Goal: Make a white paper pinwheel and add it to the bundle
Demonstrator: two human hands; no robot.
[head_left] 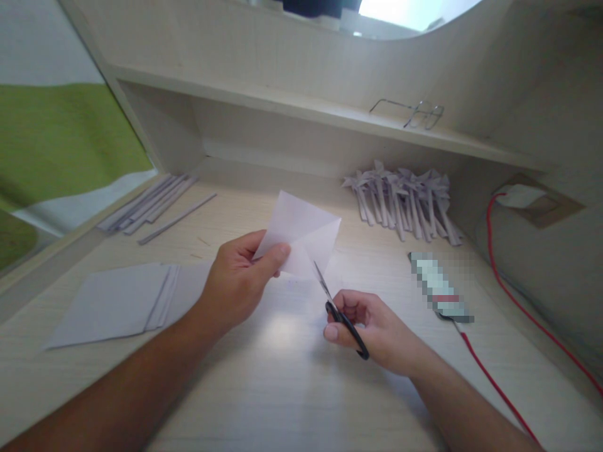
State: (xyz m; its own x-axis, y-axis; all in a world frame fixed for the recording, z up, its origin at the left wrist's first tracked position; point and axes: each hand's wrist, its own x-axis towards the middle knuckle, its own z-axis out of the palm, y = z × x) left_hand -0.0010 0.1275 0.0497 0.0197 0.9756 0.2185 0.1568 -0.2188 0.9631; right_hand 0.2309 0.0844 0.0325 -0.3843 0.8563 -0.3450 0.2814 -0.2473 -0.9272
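At the moment of inspection the left hand (238, 282) held a creased square of white paper (301, 235) pinched between thumb and fingers at its lower left corner, lifted clear of the desk (282, 389). Diagonal folds showed across the sheet. The right hand (372, 329) was closed around the black handles of a pair of scissors (336, 307), blades pointing up and touching the sheet's lower edge near the middle. Whether the blades stood parted or together could not be told; they read as a single thin line.

Taking the held sheet as the landmark: to its right, against the back of the desk, lay a heap of finished paper pinwheels (405, 198) on their sticks. To its left, at the far edge, lay a bundle of paper sticks (151, 204), unused. Below and to the left sat a stack of flat paper squares (117, 301), uncut. To its right, nearer than the pinwheels, lay a blurred tube-like object (440, 289) over a red cable (499, 389). Above, on the shelf, rested a pair of spectacles (419, 114).

Judgement: production appeared well under way, many units completed. The current sheet was folded but showed no clear cut. Cutting, shaping and mounting on a stick seemingly remained, as did the stack.
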